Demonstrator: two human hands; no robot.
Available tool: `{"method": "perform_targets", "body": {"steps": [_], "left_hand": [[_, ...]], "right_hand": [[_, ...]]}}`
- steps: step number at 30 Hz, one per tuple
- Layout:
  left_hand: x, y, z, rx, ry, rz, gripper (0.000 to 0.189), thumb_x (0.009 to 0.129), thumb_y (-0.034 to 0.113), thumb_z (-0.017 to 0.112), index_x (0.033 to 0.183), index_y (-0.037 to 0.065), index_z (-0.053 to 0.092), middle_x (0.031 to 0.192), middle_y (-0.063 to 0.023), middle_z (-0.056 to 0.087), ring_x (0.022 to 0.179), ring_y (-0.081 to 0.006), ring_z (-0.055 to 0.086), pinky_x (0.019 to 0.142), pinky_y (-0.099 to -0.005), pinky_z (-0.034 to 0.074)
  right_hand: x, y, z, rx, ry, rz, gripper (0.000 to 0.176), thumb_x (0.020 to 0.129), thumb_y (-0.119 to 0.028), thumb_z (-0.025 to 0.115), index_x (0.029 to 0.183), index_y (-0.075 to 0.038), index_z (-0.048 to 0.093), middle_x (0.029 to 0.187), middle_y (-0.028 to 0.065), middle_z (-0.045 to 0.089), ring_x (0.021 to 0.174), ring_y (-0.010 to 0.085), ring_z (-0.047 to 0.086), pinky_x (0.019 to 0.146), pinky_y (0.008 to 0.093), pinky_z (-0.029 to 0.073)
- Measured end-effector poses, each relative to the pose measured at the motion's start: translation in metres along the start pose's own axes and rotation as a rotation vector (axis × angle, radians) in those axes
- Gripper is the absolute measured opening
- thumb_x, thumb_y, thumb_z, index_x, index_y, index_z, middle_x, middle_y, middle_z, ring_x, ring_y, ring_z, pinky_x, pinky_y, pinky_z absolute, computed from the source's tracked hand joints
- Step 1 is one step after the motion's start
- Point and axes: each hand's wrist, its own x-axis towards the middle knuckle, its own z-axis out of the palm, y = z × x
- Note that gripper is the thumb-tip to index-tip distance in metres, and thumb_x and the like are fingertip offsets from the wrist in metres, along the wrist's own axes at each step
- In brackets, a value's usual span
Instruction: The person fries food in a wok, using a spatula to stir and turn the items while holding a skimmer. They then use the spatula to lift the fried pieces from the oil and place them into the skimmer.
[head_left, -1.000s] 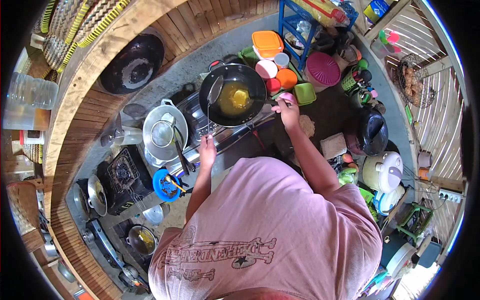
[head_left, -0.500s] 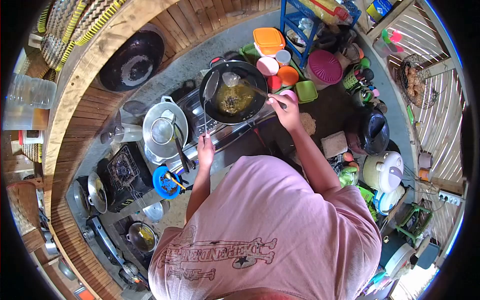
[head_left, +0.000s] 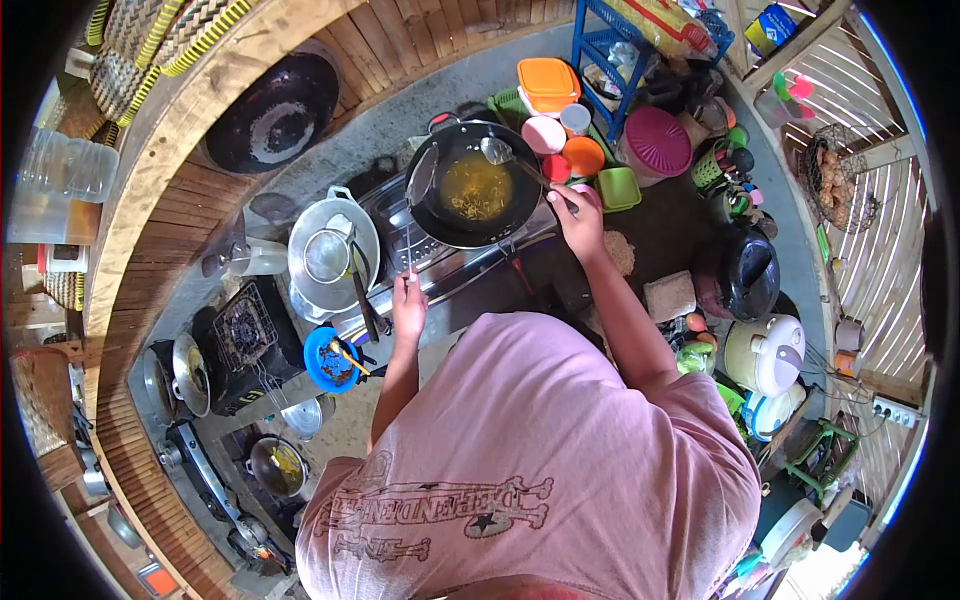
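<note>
A black wok (head_left: 473,225) with oil and small browned bits (head_left: 477,188) in its middle stands on the metal stove (head_left: 380,208). My left hand (head_left: 408,308), on the near left side, is closed around the thin handle of a strainer (head_left: 424,172), whose head lies at the wok's left side. My right hand (head_left: 580,222) is closed around the handle of a metal ladle (head_left: 496,151). The ladle's head rests near the upper right inside the wok, above the oil.
Left of the wok stands a silver pot (head_left: 308,262) with a small sieve (head_left: 327,256) on it. A blue bowl (head_left: 322,378) sits nearer. Colored containers, including an orange-lidded one (head_left: 548,82) and a green one (head_left: 618,188), stand right of the wok.
The ladle's head has moved right and slightly up, away from the oil. The strainer stays at the wok's left side. The whole view has shifted slightly.
</note>
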Motion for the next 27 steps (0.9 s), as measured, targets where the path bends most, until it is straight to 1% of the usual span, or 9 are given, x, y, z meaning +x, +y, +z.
{"method": "perform_targets", "body": {"steps": [6,9,11,15,17,20,24,26,27], "left_hand": [[0.002,-0.004,0.000,-0.021,0.001,0.029,0.035,0.110,0.038,0.050,0.124,0.007,0.055,0.068,0.0033,0.041,0.052,-0.0069,0.037,0.047,-0.0253,0.034],[0.001,0.001,0.001,0.011,-0.003,0.016,0.035,0.110,0.038,0.049,0.125,0.007,0.055,0.067,0.0037,0.040,0.051,-0.0067,0.036,0.047,-0.0251,0.034],[0.001,0.004,0.001,-0.006,-0.018,0.024,0.034,0.111,0.037,0.050,0.125,0.006,0.055,0.066,0.0040,0.040,0.051,-0.0067,0.036,0.048,-0.0252,0.033],[0.001,0.006,0.002,-0.014,0.007,-0.005,0.034,0.111,0.036,0.049,0.125,0.006,0.055,0.066,0.0041,0.041,0.051,-0.0066,0.036,0.048,-0.0252,0.034],[-0.001,0.009,0.003,-0.032,0.002,0.004,0.034,0.110,0.037,0.050,0.125,0.006,0.055,0.066,0.0042,0.041,0.052,-0.0066,0.037,0.048,-0.0251,0.034],[-0.002,0.009,0.002,-0.040,0.003,0.008,0.035,0.110,0.038,0.050,0.125,0.007,0.056,0.067,0.0042,0.041,0.053,-0.0065,0.037,0.049,-0.0251,0.034],[-0.003,0.010,0.000,0.014,0.015,0.009,0.035,0.111,0.038,0.049,0.127,0.007,0.055,0.067,0.0041,0.040,0.053,-0.0067,0.038,0.049,-0.0253,0.035],[-0.002,0.008,0.000,-0.046,0.009,-0.020,0.038,0.111,0.039,0.046,0.125,0.005,0.054,0.067,0.0024,0.041,0.053,-0.0085,0.038,0.049,-0.0264,0.034],[-0.002,0.006,-0.001,-0.045,0.011,-0.025,0.038,0.111,0.039,0.046,0.125,0.005,0.054,0.067,0.0024,0.041,0.053,-0.0085,0.038,0.049,-0.0264,0.034]], "right_hand": [[-0.001,0.002,0.005,0.064,0.012,0.054,0.026,0.094,-0.022,0.076,0.112,-0.004,0.076,0.097,0.0167,0.077,0.086,0.0282,0.072,0.080,0.0359,0.055],[-0.005,0.019,0.016,0.059,0.016,0.085,0.029,0.096,-0.023,0.073,0.114,-0.001,0.075,0.097,0.0160,0.077,0.084,0.0241,0.072,0.080,0.0351,0.055],[-0.009,0.032,0.024,0.325,-0.006,0.364,0.032,0.099,-0.026,0.070,0.114,0.001,0.074,0.096,0.0134,0.078,0.084,0.0178,0.071,0.080,0.0328,0.054],[-0.009,0.037,0.028,0.377,-0.028,0.494,0.036,0.101,-0.030,0.067,0.112,0.004,0.073,0.093,0.0114,0.079,0.083,0.0131,0.069,0.075,0.0298,0.052],[-0.008,0.035,0.028,0.478,-0.039,0.685,0.037,0.101,-0.031,0.067,0.108,0.005,0.073,0.091,0.0110,0.078,0.082,0.0122,0.068,0.071,0.0270,0.049],[-0.009,0.034,0.030,0.586,0.031,0.700,0.036,0.101,-0.030,0.067,0.106,0.005,0.072,0.087,0.0109,0.078,0.081,0.0118,0.068,0.067,0.0264,0.047],[-0.010,0.037,0.031,0.530,-0.024,0.675,0.035,0.102,-0.029,0.066,0.108,0.004,0.072,0.090,0.0110,0.078,0.081,0.0132,0.071,0.069,0.0269,0.050],[-0.009,0.026,0.027,0.425,-0.122,0.517,0.032,0.101,-0.026,0.067,0.110,0.004,0.073,0.096,0.0115,0.078,0.083,0.0142,0.072,0.074,0.0282,0.052],[-0.009,0.017,0.025,0.424,-0.125,0.522,0.032,0.101,-0.026,0.067,0.110,0.004,0.073,0.096,0.0115,0.078,0.083,0.0142,0.072,0.074,0.0282,0.052]]}}
